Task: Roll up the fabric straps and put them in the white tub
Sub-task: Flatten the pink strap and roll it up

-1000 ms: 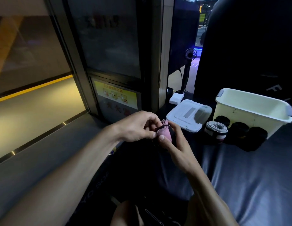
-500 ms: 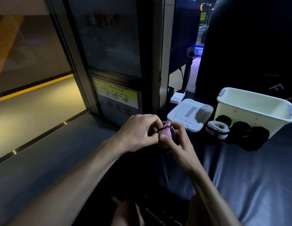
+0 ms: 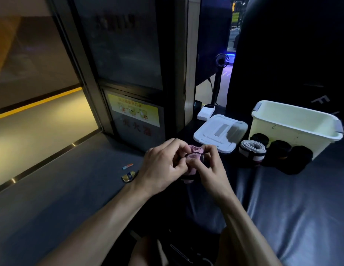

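Pink strap roll (image 3: pixel 194 153) held in the air between both hands, above the near-left edge of the dark padded bench (image 3: pixel 292 208). Left hand (image 3: pixel 163 166) grips it from the left, fingers curled round; right hand (image 3: pixel 209 166) pinches it from the right, thumb on the front face. White tub (image 3: pixel 294 129) sits at the bench's far right — nothing visible inside it. Against its front wall: a grey-white rolled strap (image 3: pixel 252 150) and three black rolls (image 3: pixel 288 152). White lid (image 3: pixel 220 132) lies flat just left of the tub.
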A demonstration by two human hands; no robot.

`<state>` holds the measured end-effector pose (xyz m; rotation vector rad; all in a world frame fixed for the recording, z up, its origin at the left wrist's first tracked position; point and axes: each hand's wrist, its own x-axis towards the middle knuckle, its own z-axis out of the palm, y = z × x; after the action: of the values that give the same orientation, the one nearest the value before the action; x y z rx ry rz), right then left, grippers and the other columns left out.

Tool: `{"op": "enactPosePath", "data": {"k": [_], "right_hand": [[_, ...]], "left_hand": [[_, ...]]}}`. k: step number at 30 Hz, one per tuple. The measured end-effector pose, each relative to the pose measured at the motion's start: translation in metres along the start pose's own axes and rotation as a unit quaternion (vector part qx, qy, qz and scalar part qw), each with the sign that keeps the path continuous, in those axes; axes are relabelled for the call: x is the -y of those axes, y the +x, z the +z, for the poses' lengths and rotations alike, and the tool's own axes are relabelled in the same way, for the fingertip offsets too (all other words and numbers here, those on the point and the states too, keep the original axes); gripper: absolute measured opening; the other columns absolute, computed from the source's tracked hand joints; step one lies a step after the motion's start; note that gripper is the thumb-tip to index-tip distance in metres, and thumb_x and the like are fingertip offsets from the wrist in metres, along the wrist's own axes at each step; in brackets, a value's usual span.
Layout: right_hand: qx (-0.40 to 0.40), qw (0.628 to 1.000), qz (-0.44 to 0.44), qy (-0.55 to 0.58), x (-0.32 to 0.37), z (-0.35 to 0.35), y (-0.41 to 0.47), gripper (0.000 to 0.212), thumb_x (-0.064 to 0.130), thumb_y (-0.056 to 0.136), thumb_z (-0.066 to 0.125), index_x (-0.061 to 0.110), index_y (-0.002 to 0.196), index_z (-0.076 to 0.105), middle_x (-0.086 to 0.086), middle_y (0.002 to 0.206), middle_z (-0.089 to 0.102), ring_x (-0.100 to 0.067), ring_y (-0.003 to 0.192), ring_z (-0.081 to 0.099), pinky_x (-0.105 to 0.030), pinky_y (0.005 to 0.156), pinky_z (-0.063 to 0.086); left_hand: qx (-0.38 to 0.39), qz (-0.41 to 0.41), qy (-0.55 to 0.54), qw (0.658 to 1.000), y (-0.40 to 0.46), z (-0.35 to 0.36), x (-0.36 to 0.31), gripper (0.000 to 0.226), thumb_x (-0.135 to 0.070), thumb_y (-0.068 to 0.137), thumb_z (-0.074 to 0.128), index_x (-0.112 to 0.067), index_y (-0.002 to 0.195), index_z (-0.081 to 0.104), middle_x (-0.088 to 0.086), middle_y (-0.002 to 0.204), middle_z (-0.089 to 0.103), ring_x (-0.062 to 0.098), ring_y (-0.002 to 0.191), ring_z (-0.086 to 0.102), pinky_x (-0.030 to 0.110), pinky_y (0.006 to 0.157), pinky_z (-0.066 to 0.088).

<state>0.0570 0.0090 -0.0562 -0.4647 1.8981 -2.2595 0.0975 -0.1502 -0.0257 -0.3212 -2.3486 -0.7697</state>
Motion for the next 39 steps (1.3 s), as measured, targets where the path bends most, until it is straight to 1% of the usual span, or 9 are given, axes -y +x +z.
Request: {"op": "enactPosePath", "data": {"k": [5,8,12,17,19,22,26,33,39], "right_hand": [[0.024,0.998,0.001,-0.056,-0.002,-0.010,0.005,0.046,0.047,0.075,0.081,0.025,0.107,0.056,-0.003,0.096,0.067,-0.024,0.092,0.065,-0.059,0.083,0.059],[0.006,0.998,-0.012,-0.055,-0.004,-0.006,0.006,0.042,0.043,0.074,0.078,0.023,0.104,0.056,-0.009,0.097,0.067,-0.023,0.088,0.066,-0.056,0.082,0.059],[-0.045,0.996,-0.036,-0.062,-0.005,0.003,0.002,0.037,0.031,0.077,0.071,0.012,0.102,0.053,-0.015,0.088,0.066,-0.013,0.074,0.061,-0.028,0.064,0.054],[-0.092,0.994,-0.026,-0.053,-0.009,0.007,0.004,0.035,0.031,0.073,0.071,0.016,0.095,0.050,-0.020,0.082,0.060,-0.022,0.072,0.057,-0.044,0.060,0.060],[-0.058,0.998,-0.019,-0.017,-0.005,0.002,0.004,0.038,0.027,0.079,0.075,0.009,0.099,0.049,-0.010,0.082,0.058,-0.018,0.074,0.057,-0.034,0.059,0.058],[0.029,0.999,0.012,0.014,0.000,-0.009,0.004,0.045,0.039,0.076,0.082,0.016,0.100,0.051,-0.007,0.089,0.061,-0.019,0.076,0.062,-0.039,0.060,0.056],[0.057,0.997,0.038,0.038,-0.001,-0.008,0.005,0.046,0.042,0.070,0.081,0.020,0.096,0.051,-0.010,0.096,0.061,-0.025,0.079,0.062,-0.049,0.066,0.057],[0.071,0.994,0.028,0.081,0.004,-0.009,0.002,0.040,0.029,0.074,0.076,0.016,0.097,0.047,-0.003,0.085,0.063,-0.018,0.062,0.059,-0.033,0.054,0.051],[0.045,0.998,0.000,0.054,0.003,-0.009,0.001,0.035,0.027,0.078,0.078,0.017,0.096,0.050,-0.004,0.085,0.061,-0.020,0.071,0.062,-0.036,0.056,0.055]], "left_hand": [[-0.013,-0.002,-0.006,1.000,0.002,-0.006,0.001,0.025,-0.015,0.077,0.070,-0.024,0.100,0.067,-0.013,0.088,0.064,0.006,0.077,0.063,0.033,0.067,0.055],[-0.011,0.000,-0.019,1.000,0.002,-0.005,-0.001,0.028,-0.010,0.077,0.071,-0.023,0.101,0.067,-0.016,0.087,0.060,0.002,0.073,0.060,0.030,0.065,0.054],[-0.014,0.007,-0.026,1.000,0.001,-0.001,-0.003,0.029,-0.005,0.076,0.072,-0.021,0.100,0.068,-0.016,0.085,0.058,-0.004,0.069,0.054,0.025,0.063,0.051],[0.038,0.032,-0.016,0.999,0.005,0.001,-0.007,0.028,-0.011,0.076,0.066,-0.024,0.101,0.065,-0.012,0.091,0.061,0.000,0.066,0.053,0.029,0.061,0.050],[0.046,0.036,-0.019,0.998,0.009,-0.004,-0.003,0.024,-0.010,0.078,0.067,-0.022,0.099,0.067,-0.011,0.091,0.063,0.007,0.066,0.057,0.029,0.061,0.051],[0.051,0.025,-0.044,0.997,0.012,-0.013,0.002,0.020,-0.005,0.080,0.072,-0.016,0.096,0.070,-0.007,0.091,0.065,0.014,0.065,0.061,0.027,0.060,0.050],[0.038,0.017,-0.046,0.998,0.009,-0.017,0.006,0.020,-0.004,0.079,0.073,-0.016,0.095,0.072,-0.006,0.091,0.067,0.015,0.067,0.063,0.030,0.059,0.052],[0.010,0.030,-0.040,0.999,0.008,-0.017,-0.002,0.021,0.000,0.077,0.074,-0.016,0.091,0.071,-0.007,0.088,0.066,0.013,0.066,0.061,0.019,0.062,0.049],[0.057,0.053,0.000,0.997,0.009,-0.019,0.000,0.015,-0.007,0.082,0.075,-0.012,0.094,0.069,-0.007,0.089,0.063,0.002,0.070,0.057,0.007,0.069,0.041]]}}
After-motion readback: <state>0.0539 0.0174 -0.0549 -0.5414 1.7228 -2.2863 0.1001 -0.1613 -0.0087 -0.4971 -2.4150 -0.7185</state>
